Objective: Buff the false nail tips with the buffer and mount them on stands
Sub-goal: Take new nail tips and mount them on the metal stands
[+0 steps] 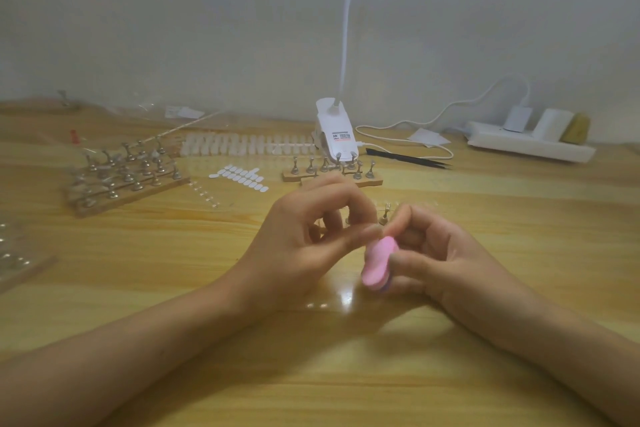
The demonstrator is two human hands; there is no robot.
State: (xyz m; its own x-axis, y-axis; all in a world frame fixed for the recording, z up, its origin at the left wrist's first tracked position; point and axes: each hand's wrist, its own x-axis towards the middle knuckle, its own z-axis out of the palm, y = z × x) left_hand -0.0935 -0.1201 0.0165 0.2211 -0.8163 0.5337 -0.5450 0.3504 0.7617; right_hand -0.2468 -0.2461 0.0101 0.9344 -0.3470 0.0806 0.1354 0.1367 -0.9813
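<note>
On the table (485, 288), the left hand (298, 246) and right hand (440, 260) met at the near centre, the buffer (379, 262) between them in the right hand's grip. One block of stands (128, 177) stood far left, a second block (332, 173) just behind the hands. The row of nail tips (242, 146) lay behind both, left of the lamp base (334, 132). The power strip (530, 146) lay far right.

Dim, hazy, soft overall blur

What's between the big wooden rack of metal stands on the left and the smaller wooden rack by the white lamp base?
A cluster of white oval sticky tabs, flat on the wooden table; the head view shows it.
</note>
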